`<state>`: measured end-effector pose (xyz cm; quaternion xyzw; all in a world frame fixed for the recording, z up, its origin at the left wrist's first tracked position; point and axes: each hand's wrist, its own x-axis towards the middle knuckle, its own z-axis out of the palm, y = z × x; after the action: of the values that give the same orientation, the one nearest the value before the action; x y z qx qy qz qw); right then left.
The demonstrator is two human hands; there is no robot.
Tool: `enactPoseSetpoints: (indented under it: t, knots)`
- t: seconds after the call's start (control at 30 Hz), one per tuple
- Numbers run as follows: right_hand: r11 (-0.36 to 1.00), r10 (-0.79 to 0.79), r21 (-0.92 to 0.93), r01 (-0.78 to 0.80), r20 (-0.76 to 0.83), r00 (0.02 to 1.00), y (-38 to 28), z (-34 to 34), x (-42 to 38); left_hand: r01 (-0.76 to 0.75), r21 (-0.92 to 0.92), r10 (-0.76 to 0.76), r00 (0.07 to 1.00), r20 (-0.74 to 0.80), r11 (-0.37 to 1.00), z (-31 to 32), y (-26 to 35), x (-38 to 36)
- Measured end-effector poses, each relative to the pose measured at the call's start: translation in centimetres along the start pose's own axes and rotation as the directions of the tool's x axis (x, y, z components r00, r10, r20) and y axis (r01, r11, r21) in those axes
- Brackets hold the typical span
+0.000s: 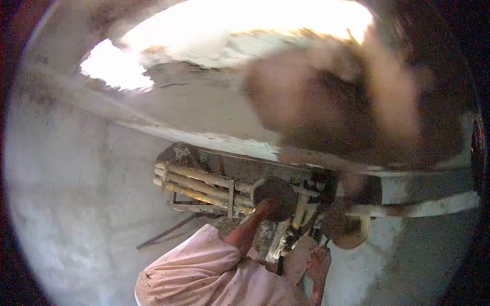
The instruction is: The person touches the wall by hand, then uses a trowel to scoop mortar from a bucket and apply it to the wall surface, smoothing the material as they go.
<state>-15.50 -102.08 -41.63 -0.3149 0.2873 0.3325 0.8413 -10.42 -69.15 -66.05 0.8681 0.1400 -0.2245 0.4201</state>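
My left hand (267,206), at the end of an arm in a pale pink sleeve, is at the near edge of a round dark pan-like thing (278,193). Its fingers are mostly hidden against that thing. Lower and to the right, my right hand (319,259) is closed around a thin dark handle (326,241), whose far end is lost among dark shapes. Just above this hand hangs or stands another round thing with a tan rim (363,234). A large brown blurred shape (332,107) with paler bands fills the upper right, smeared by motion.
Bamboo-like poles (204,183) lie bundled in a frame beyond my left arm. A pale ledge (214,137) runs across under a bright, ragged opening (245,20). Grey plastered wall (87,188) stands on the left, and more wall (423,255) on the right.
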Motion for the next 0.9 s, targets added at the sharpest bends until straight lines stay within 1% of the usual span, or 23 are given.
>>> enactPoseSetpoints:
  t: [0.03,0.1,0.13,0.17,0.2,0.23,0.27,0.3,0.37,0.4,0.43,0.47,0.5,0.57,0.6,0.63,0.67,0.7,0.77,0.8,0.83,0.87,0.9]
  knots:
    - [0.682,-0.379,-0.694,0.230,-0.067,0.923,-1.6,4.3,-0.9,-0.001,0.018,0.002,0.999,-0.047,1.000,-0.9,-0.9,-0.7]
    - [0.861,-0.234,-0.461,0.217,0.020,0.972,-1.5,-2.1,3.0,-0.082,0.197,0.122,0.972,-0.199,0.977,-2.4,-4.1,-1.9]
    - [0.435,-0.423,-0.839,0.327,0.130,0.897,-1.1,-4.1,5.0,-0.108,0.299,0.197,0.938,-0.285,0.948,-3.0,-5.9,-2.7]
    - [0.353,-0.418,-0.897,0.265,0.102,0.903,-2.2,-1.7,5.0,-0.094,0.285,0.186,0.930,-0.317,0.954,-5.5,-5.1,-4.6]
    - [0.267,-0.412,-0.943,0.198,0.074,0.908,-3.2,0.3,5.1,0.052,-0.034,-0.060,0.949,-0.310,0.998,-7.7,-4.5,-6.9]
    - [0.178,-0.406,-0.976,0.128,0.045,0.913,-4.4,3.2,5.0,0.122,-0.204,-0.176,0.946,-0.272,0.971,-9.0,-5.1,-7.3]
    - [0.135,-0.372,-0.983,0.127,0.068,0.926,-5.1,7.1,4.4,0.193,-0.364,-0.288,0.929,-0.230,0.911,-10.0,-6.0,-7.6]
    - [0.196,-0.347,-0.962,0.189,0.112,0.931,-5.1,4.7,5.8,0.350,-0.070,-0.356,0.921,-0.160,0.934,-9.2,-8.9,-5.9]
    - [0.327,-0.295,-0.898,0.295,0.199,0.934,-5.1,-0.8,8.8,0.516,-0.299,-0.582,0.787,-0.205,0.803,-11.7,-9.2,-7.9]
    - [-0.053,-0.368,-0.929,0.366,0.359,0.858,-5.2,-0.6,9.0,0.564,-0.401,-0.673,0.706,-0.219,0.722,-13.1,-9.3,-9.0]
    - [-0.251,-0.365,-0.891,0.378,0.449,0.816,-5.5,0.7,9.0,0.561,-0.544,-0.750,0.626,-0.213,0.624,-14.5,-9.4,-10.3]
    - [-0.440,-0.358,-0.820,0.366,0.534,0.766,-5.8,2.1,8.8,0.509,-0.708,-0.822,0.541,-0.180,0.490,-16.0,-9.3,-11.7]
    - [-0.599,-0.201,-0.769,0.226,0.417,0.887,-6.7,4.9,7.8,0.418,-0.844,-0.878,0.464,-0.120,0.336,-17.1,-9.3,-12.9]
    - [-0.756,-0.041,-0.644,0.115,0.222,0.974,-8.2,9.7,6.5,0.209,-0.977,-0.940,0.340,0.029,0.045,-18.6,-8.9,-15.6]
    - [-0.508,-0.106,-0.856,0.097,0.173,0.979,-8.5,11.8,7.0,0.116,-0.991,-0.949,0.300,0.094,-0.061,-19.3,-8.9,-16.6]
    - [-0.204,-0.161,-0.976,0.078,0.112,0.981,-8.7,13.0,7.7,0.042,-0.989,-0.953,0.264,0.149,-0.143,-19.9,-9.0,-17.4]
    - [-0.215,-0.144,-0.973,0.079,0.111,0.983,-8.8,10.7,10.0,-0.051,-0.987,-0.949,0.287,0.129,-0.149,-19.5,-10.3,-18.1]
    - [-0.219,-0.117,-0.973,0.072,0.099,0.988,-9.2,11.5,11.0,-0.059,-0.984,-0.950,0.276,0.144,-0.166,-19.8,-10.5,-19.0]
    - [-0.300,-0.022,-0.948,0.105,0.117,0.993,-9.6,16.2,12.2,-0.199,-0.969,-0.959,0.268,0.089,-0.146,-20.8,-9.8,-21.2]
    - [-0.349,0.026,-0.927,0.137,0.137,0.990,-9.5,18.4,12.9,-0.206,-0.963,-0.959,0.257,0.118,-0.174,-21.8,-8.8,-22.6]
    - [-0.402,0.080,-0.897,0.181,0.162,0.984,-9.4,20.8,13.6,-0.265,-0.944,-0.960,0.249,0.132,-0.199,-23.2,-7.1,-24.2]
    - [-0.458,0.139,-0.853,0.249,0.208,0.968,-8.9,23.5,14.4,-0.333,-0.918,-0.961,0.237,0.139,-0.215,-24.3,-5.6,-25.8]
    - [-0.520,0.209,-0.784,0.340,0.270,0.940,-8.2,26.0,15.2,-0.358,-0.906,-0.963,0.223,0.152,-0.226,-24.0,-4.9,-27.1]
